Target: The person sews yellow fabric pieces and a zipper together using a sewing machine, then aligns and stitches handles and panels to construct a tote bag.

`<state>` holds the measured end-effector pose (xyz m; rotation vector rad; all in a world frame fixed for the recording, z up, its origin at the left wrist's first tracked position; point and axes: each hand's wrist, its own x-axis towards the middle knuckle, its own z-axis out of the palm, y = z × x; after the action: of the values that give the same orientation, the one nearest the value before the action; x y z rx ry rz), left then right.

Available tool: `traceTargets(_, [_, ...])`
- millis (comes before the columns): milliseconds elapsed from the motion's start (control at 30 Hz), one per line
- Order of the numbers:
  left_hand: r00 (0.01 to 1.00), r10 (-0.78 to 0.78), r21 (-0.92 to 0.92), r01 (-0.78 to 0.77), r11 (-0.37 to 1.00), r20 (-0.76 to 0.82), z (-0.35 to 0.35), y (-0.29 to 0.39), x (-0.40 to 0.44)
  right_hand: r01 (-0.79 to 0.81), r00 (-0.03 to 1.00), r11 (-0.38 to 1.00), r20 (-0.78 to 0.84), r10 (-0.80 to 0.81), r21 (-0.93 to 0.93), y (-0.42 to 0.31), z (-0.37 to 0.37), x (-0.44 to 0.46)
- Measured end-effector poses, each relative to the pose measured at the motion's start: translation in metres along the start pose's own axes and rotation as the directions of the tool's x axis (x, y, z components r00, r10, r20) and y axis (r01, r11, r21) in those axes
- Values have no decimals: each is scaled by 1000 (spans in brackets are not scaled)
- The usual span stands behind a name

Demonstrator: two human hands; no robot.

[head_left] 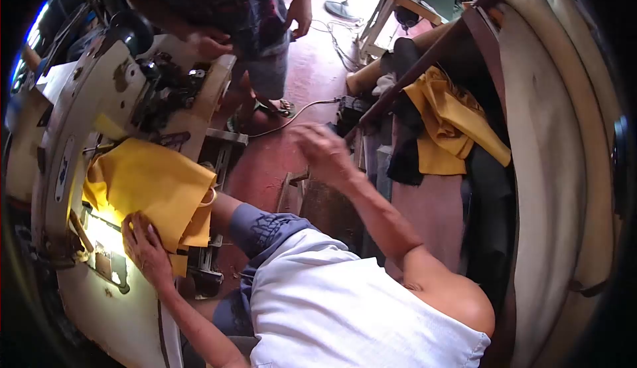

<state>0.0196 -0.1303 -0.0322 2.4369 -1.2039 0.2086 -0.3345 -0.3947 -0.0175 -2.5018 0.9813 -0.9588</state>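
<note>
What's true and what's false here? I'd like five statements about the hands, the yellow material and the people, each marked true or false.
1. The left hand touches the yellow material at the sewing machine. True.
2. Both hands press on that material. False: the right hand is raised, apart from it.
3. Bright light falls on the work surface beside the left hand. True.
4. No other yellow material can be seen. False: a yellow heap lies at the upper right of the picture.
5. Another person stands nearby. True.
</note>
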Motion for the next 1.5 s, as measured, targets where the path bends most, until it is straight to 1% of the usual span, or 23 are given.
traceTargets(33, [1000, 5, 5, -5, 1000, 2, -2, -1, 0, -86, 995, 988, -52, 80, -127, 27, -18, -12])
traceTargets(100, [1000, 8, -1, -8, 1000, 7, -1, -5, 0, -257, 961, 939, -163, 223, -230, 69, -56, -35])
traceTargets(233, [999, 30, 1, -30, 1000, 24, -9, 0, 2, -397, 914, 780, -286, 287, -484, 126, -134, -64])
traceTargets(300, [1000, 27, -31, -26, 999, 12, -10, 4, 2, -418, 908, 593, -307, 284, -689, 148, -177, -70])
traceTargets(367, [999, 25, -43, -24, 999, 22, -14, 7, 1, -465, 874, 354, -356, 332, -812, 183, -220, -83])
traceTargets(433, [1000, 22, -72, -20, 997, 20, -16, 9, 2, -355, 916, 115, -320, 242, -928, 213, -258, -102])
traceTargets(467, [1000, 20, -84, -18, 996, 23, -17, 10, 1, -348, 913, 51, -327, 245, -936, 225, -277, -109])
traceTargets(533, [999, 31, -98, -29, 995, 21, -17, 6, 1, -349, 903, 1, -336, 268, -937, 224, -292, -110])
traceTargets(700, [999, 42, -95, -41, 995, 10, -15, 5, 1, -411, 864, 33, -378, 333, -911, 198, -306, -101])
traceTargets(800, [999, 50, -113, -48, 992, 8, -13, 3, 1, -514, 825, 136, -445, 348, -847, 149, -307, -75])
traceTargets(867, [999, 40, -137, -40, 990, 1, -15, 5, 0, -518, 849, 284, -446, 284, -807, 102, -288, -51])
traceTargets(900, [999, 43, -153, -42, 987, 1, -16, 3, 0, -481, 877, 405, -434, 207, -778, 70, -269, -35])
traceTargets(967, [999, 33, -172, -34, 984, -8, -11, -5, 0, -324, 918, 614, -396, 21, -720, 23, -235, -18])
traceTargets(1000, [998, 21, -226, -34, 974, -61, -8, -13, -2, -224, 920, 703, -384, -76, -675, -1, -224, -12])
traceTargets(1100, [981, 79, -406, -145, 902, -175, -32, 12, -16, -237, 884, 914, -463, 62, -331, -58, -224, 18])
traceTargets(1167, [994, 37, -582, -93, 808, -107, -52, 69, -27, -251, 860, 967, -449, 243, 43, -54, -225, 28])
traceTargets(1200, [975, 181, -645, -222, 731, -130, -41, 77, -31, -246, 869, 961, -411, 276, 124, -56, -222, 34])
traceTargets(1233, [978, 208, -753, -146, 642, -12, -48, 109, -31, -245, 879, 948, -366, 306, 205, -58, -217, 40])
traceTargets(1267, [961, 258, -826, -67, 560, 97, -32, 117, -31, -250, 885, 927, -321, 336, 280, -59, -211, 44])
traceTargets(1333, [960, 207, -902, 84, 423, 186, 20, 140, -44, -242, 890, 845, -237, 389, 476, -56, -191, 50])
traceTargets(1367, [928, 179, -931, 286, 226, 328, 50, 149, -47, -254, 888, 790, -189, 419, 558, -55, -184, 52])
traceTargets(1400, [867, 195, -885, 465, 10, 458, 72, 156, -50, -261, 884, 756, -166, 437, 600, -58, -177, 55])
traceTargets(1500, [644, 434, -653, 742, -154, 629, 86, 172, -56, -249, 917, 760, -108, 385, 600, -39, -167, 56])
